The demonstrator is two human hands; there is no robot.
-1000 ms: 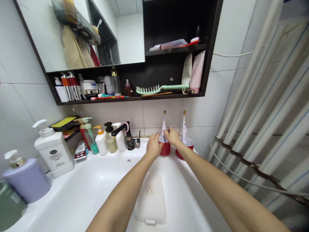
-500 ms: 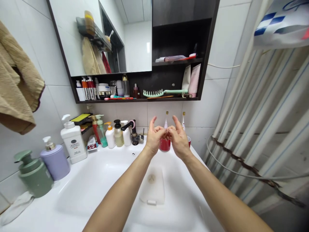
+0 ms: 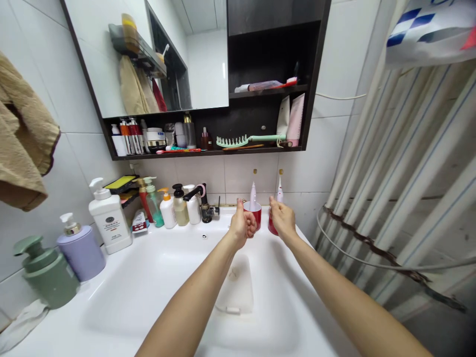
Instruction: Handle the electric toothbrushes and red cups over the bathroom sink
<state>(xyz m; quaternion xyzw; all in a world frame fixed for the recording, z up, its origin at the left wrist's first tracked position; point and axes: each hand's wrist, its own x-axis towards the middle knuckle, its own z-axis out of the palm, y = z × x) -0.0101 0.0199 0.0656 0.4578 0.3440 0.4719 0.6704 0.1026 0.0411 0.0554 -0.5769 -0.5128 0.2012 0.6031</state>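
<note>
Two red cups stand at the back right of the white sink (image 3: 156, 277), each with an electric toothbrush upright in it. My left hand (image 3: 242, 228) is closed around the left red cup (image 3: 255, 214), which holds the left toothbrush (image 3: 253, 194). My right hand (image 3: 283, 220) is closed around the right red cup (image 3: 271, 225), whose toothbrush (image 3: 279, 186) rises above my fingers. Most of the right cup is hidden by my hand.
A black faucet (image 3: 203, 201) and several pump bottles (image 3: 109, 218) line the sink's back edge. A purple bottle (image 3: 80, 248) and a green bottle (image 3: 46, 272) stand at left. A dark shelf (image 3: 208, 148) with a comb hangs above. Striped curtain (image 3: 409, 163) at right. Towel (image 3: 22, 144) at left.
My hands were open with fingers raised in front of the cups half a second ago. Now each hand has closed on a red cup.
</note>
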